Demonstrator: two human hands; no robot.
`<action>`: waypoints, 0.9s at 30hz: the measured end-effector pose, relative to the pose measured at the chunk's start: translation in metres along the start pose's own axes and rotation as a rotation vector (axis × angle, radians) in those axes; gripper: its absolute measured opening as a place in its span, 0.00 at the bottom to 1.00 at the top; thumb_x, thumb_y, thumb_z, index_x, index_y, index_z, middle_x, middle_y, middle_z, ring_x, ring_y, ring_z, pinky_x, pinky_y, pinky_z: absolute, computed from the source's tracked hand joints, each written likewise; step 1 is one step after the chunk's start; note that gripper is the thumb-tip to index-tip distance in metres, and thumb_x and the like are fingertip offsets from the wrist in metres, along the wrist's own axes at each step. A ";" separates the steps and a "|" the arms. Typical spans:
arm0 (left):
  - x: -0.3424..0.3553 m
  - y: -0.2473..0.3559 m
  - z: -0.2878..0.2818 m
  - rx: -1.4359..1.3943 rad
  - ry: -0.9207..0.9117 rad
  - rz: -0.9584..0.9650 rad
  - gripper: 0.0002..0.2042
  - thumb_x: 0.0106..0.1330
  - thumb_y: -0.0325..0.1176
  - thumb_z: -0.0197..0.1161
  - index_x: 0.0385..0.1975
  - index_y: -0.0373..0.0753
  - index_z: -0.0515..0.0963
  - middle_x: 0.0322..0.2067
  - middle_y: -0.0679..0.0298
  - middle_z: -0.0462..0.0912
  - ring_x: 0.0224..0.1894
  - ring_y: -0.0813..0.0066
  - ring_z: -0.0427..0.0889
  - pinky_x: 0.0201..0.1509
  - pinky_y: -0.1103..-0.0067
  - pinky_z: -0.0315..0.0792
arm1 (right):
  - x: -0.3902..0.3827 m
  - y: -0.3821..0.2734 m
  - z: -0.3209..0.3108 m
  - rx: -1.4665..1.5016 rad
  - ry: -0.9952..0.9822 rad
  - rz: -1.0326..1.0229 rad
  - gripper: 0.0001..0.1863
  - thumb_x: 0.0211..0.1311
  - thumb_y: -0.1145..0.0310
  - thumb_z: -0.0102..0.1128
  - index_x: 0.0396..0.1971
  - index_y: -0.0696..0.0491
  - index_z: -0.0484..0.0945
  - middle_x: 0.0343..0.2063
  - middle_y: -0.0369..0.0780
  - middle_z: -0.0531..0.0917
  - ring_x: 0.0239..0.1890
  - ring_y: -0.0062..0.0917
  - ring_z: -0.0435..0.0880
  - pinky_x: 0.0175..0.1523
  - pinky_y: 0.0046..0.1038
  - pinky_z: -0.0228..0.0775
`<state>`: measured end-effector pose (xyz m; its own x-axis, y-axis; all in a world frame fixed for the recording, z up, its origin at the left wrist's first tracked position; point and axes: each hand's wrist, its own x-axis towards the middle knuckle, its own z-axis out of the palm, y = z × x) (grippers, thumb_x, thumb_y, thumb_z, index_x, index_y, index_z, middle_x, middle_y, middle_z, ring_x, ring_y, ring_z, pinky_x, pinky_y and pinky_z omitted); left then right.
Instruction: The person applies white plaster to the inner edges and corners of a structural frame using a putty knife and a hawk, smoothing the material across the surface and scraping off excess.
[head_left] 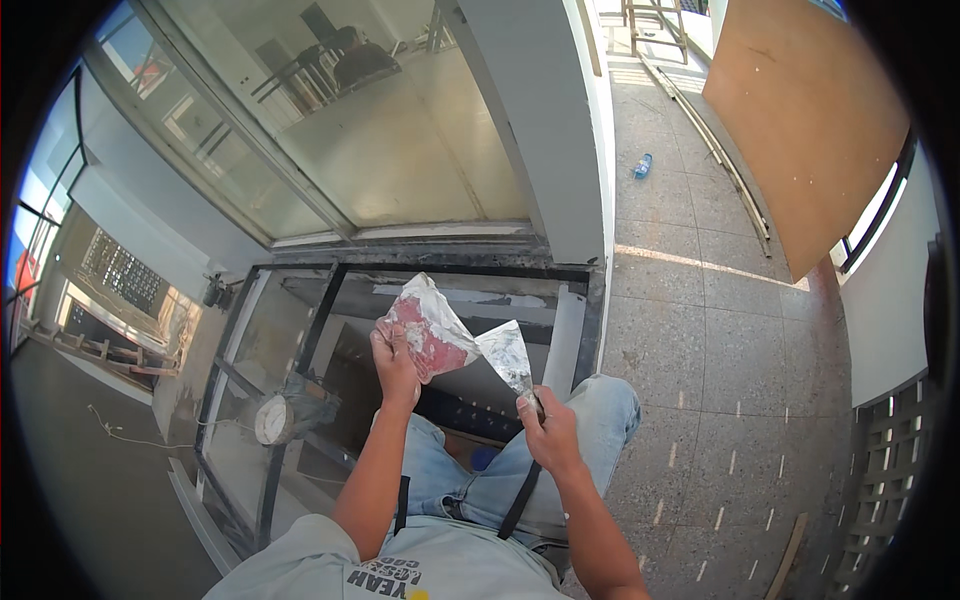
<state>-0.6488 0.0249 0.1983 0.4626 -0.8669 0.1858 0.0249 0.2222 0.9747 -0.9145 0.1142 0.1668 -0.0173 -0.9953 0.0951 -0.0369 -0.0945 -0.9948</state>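
Reaching out over my blue jeans (605,415), both hands are full; my right hand (550,432) has its fingers wrapped round the handle of a broad metal scraper (507,357); my left hand (396,365) grasps a red flat piece (437,325), smeared white, by its left edge; the scraper's blade is at the piece's right corner, whether touching I cannot tell; beneath is a dark metal frame (318,325); farther off, a blue bottle (643,166) lies on the floor (650,350) near a brown board (810,130).
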 end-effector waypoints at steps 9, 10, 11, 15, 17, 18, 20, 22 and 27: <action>-0.001 0.009 0.016 0.096 -0.021 0.234 0.16 0.79 0.36 0.57 0.55 0.32 0.66 0.49 0.59 0.75 0.50 0.77 0.74 0.59 0.77 0.69 | -0.021 -0.007 0.003 -0.228 -0.042 0.035 0.17 0.72 0.61 0.61 0.50 0.59 0.80 0.28 0.52 0.85 0.29 0.43 0.87 0.36 0.35 0.75; -0.003 0.012 0.017 0.088 -0.017 0.230 0.16 0.79 0.36 0.57 0.55 0.32 0.66 0.49 0.59 0.75 0.50 0.77 0.74 0.59 0.77 0.69 | -0.019 -0.009 0.006 -0.232 -0.052 0.058 0.17 0.72 0.61 0.61 0.50 0.59 0.81 0.28 0.52 0.85 0.29 0.43 0.87 0.36 0.35 0.75; -0.006 0.016 0.018 0.141 -0.010 0.268 0.17 0.79 0.38 0.57 0.55 0.32 0.65 0.49 0.59 0.75 0.51 0.75 0.74 0.59 0.76 0.69 | -0.017 -0.010 0.008 -0.236 -0.063 0.080 0.17 0.72 0.61 0.61 0.50 0.59 0.81 0.27 0.52 0.85 0.29 0.43 0.87 0.36 0.35 0.75; -0.011 0.034 0.016 0.335 0.026 0.368 0.20 0.78 0.41 0.58 0.55 0.31 0.65 0.49 0.56 0.75 0.51 0.71 0.75 0.60 0.74 0.68 | -0.009 -0.005 0.014 -0.233 -0.069 0.052 0.17 0.72 0.61 0.61 0.51 0.58 0.81 0.26 0.50 0.85 0.27 0.38 0.86 0.36 0.33 0.75; -0.012 0.047 0.015 0.332 0.047 0.367 0.18 0.79 0.40 0.57 0.54 0.31 0.66 0.48 0.57 0.75 0.50 0.72 0.74 0.60 0.74 0.67 | -0.006 -0.009 0.019 -0.188 -0.091 0.044 0.17 0.72 0.61 0.61 0.51 0.58 0.82 0.25 0.48 0.84 0.25 0.32 0.84 0.35 0.32 0.74; -0.011 0.050 0.013 0.331 0.059 0.368 0.16 0.79 0.39 0.57 0.53 0.31 0.67 0.48 0.57 0.74 0.49 0.72 0.73 0.60 0.74 0.67 | -0.005 -0.008 0.023 -0.190 -0.100 0.041 0.17 0.72 0.61 0.61 0.51 0.58 0.82 0.25 0.48 0.84 0.25 0.32 0.84 0.35 0.32 0.74; -0.010 0.049 0.009 0.311 0.049 0.358 0.16 0.79 0.39 0.57 0.52 0.31 0.67 0.47 0.57 0.74 0.49 0.72 0.73 0.60 0.74 0.67 | -0.001 -0.004 0.028 -0.133 -0.084 -0.009 0.16 0.73 0.63 0.62 0.48 0.61 0.82 0.20 0.38 0.80 0.23 0.18 0.75 0.31 0.26 0.68; -0.012 0.048 0.008 0.296 0.039 0.350 0.16 0.79 0.39 0.57 0.52 0.30 0.67 0.47 0.58 0.74 0.49 0.73 0.73 0.59 0.75 0.67 | 0.001 -0.005 0.035 -0.122 -0.084 -0.018 0.16 0.73 0.62 0.62 0.49 0.60 0.82 0.22 0.42 0.81 0.23 0.21 0.78 0.32 0.27 0.70; -0.033 0.043 0.006 0.383 -0.017 0.421 0.16 0.78 0.36 0.57 0.54 0.29 0.66 0.43 0.55 0.79 0.46 0.70 0.79 0.53 0.74 0.72 | 0.023 -0.031 0.050 -0.146 -0.127 -0.021 0.15 0.72 0.62 0.62 0.47 0.58 0.83 0.22 0.43 0.83 0.23 0.21 0.79 0.32 0.28 0.72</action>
<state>-0.6685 0.0605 0.2345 0.3485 -0.7465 0.5668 -0.4832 0.3751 0.7911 -0.8641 0.0931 0.1983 0.1112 -0.9886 0.1015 -0.1811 -0.1206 -0.9760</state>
